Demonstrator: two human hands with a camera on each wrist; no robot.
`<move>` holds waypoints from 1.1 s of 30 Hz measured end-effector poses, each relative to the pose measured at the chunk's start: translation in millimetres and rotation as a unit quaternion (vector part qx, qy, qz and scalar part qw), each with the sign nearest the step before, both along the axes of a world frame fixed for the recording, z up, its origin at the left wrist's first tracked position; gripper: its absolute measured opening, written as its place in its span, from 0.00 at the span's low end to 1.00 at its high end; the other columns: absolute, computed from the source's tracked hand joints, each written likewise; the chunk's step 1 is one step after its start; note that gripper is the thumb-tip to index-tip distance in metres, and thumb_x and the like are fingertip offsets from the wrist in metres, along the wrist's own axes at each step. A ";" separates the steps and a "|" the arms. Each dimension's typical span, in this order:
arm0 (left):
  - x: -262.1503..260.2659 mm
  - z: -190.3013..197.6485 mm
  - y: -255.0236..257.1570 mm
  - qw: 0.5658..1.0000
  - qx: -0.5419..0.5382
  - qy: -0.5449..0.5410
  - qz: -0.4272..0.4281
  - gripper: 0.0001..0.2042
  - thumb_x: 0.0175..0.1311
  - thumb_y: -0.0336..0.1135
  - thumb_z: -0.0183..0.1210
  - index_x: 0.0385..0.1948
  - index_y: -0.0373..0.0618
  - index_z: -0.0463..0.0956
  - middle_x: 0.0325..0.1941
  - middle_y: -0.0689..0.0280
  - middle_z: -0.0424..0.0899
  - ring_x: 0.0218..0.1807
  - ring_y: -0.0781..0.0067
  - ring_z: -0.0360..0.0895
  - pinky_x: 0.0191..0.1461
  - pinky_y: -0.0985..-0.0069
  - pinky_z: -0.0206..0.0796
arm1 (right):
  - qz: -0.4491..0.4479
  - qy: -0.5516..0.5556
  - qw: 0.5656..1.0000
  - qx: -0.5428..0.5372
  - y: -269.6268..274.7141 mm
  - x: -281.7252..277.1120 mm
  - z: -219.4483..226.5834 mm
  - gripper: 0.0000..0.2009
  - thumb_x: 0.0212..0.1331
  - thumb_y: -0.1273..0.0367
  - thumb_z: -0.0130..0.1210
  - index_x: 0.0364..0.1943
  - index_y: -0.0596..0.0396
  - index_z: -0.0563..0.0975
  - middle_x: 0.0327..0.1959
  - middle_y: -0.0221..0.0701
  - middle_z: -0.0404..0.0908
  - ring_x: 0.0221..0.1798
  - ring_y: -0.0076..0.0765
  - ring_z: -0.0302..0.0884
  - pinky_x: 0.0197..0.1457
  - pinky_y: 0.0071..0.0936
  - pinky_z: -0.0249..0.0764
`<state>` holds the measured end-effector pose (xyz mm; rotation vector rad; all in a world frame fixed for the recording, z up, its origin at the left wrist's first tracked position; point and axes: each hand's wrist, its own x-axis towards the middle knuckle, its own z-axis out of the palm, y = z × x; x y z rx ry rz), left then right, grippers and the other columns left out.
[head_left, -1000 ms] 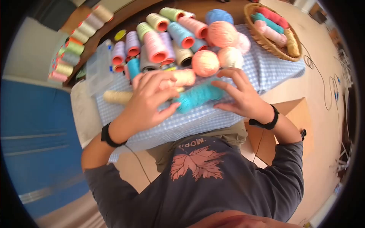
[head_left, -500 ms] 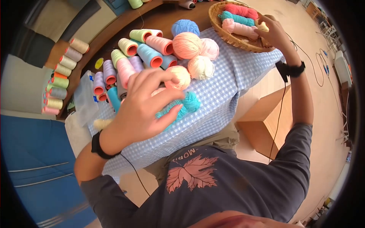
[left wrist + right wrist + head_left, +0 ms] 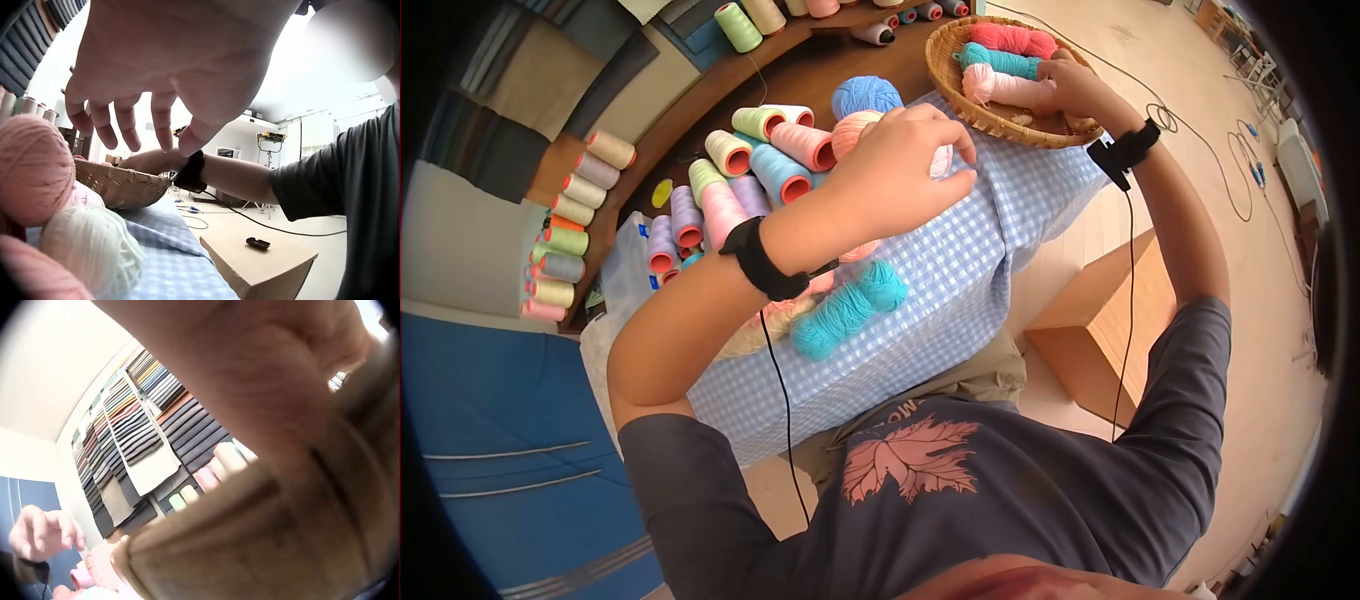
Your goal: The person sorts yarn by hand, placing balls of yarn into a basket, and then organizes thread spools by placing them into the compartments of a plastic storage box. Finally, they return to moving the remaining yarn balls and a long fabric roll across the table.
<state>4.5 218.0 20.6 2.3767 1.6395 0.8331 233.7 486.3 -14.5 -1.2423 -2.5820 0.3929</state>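
Note:
My left hand (image 3: 905,150) hovers over the yarn balls with fingers spread and loosely bent, and the left wrist view shows the left hand (image 3: 137,119) holding nothing. Under it lie a peach ball (image 3: 850,130) (image 3: 31,169) and a cream ball (image 3: 87,250). My right hand (image 3: 1072,88) reaches into the wicker basket (image 3: 990,118) (image 3: 119,184), beside a pink skein (image 3: 1005,88). Its fingers are hidden there. The right wrist view shows only palm and the basket rim (image 3: 250,537). A teal skein (image 3: 845,310) lies free on the checked cloth (image 3: 960,260).
Several thread cones (image 3: 770,160) lie at the back of the cloth beside a blue ball (image 3: 865,95). More cones (image 3: 565,210) line a shelf on the left. The basket also holds teal (image 3: 1000,58) and coral (image 3: 1015,38) skeins. A brown box (image 3: 1100,320) stands on the floor at right.
Both hands left the teal skein. The right hand went to the basket and now sits deeper in it. The left hand moved up and right over the yarn balls.

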 end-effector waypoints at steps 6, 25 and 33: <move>-14.4 -0.1 -8.5 0.995 -0.073 -0.060 0.020 0.13 0.69 0.40 0.71 0.46 0.43 0.89 0.51 0.59 0.90 0.54 0.65 0.86 0.57 0.67 0.76 | -0.024 0.145 0.987 -0.070 13.1 19.7 12.1 0.25 0.50 0.56 0.82 0.45 0.60 0.87 0.43 0.34 0.88 0.47 0.33 0.87 0.51 0.35 0.81; -99.3 57.7 -99.4 0.937 0.068 -0.322 0.115 0.23 0.72 0.36 0.73 0.62 0.36 0.77 0.54 0.60 0.89 0.46 0.71 0.88 0.53 0.70 0.81 | 0.351 0.297 0.887 -0.031 -161.7 -78.0 32.7 0.19 0.61 0.77 0.69 0.58 0.56 0.84 0.75 0.36 0.73 0.80 0.40 0.70 0.82 0.38 0.70; -183.2 -0.4 -83.6 0.925 0.040 -0.010 0.377 0.46 0.67 0.56 0.69 0.79 0.32 0.62 0.74 0.33 0.74 0.76 0.36 0.74 0.75 0.53 0.71 | 0.328 0.355 0.872 -0.077 -195.2 -148.5 33.9 0.26 0.67 0.71 0.68 0.70 0.58 0.79 0.81 0.39 0.66 0.75 0.43 0.77 0.75 0.39 0.78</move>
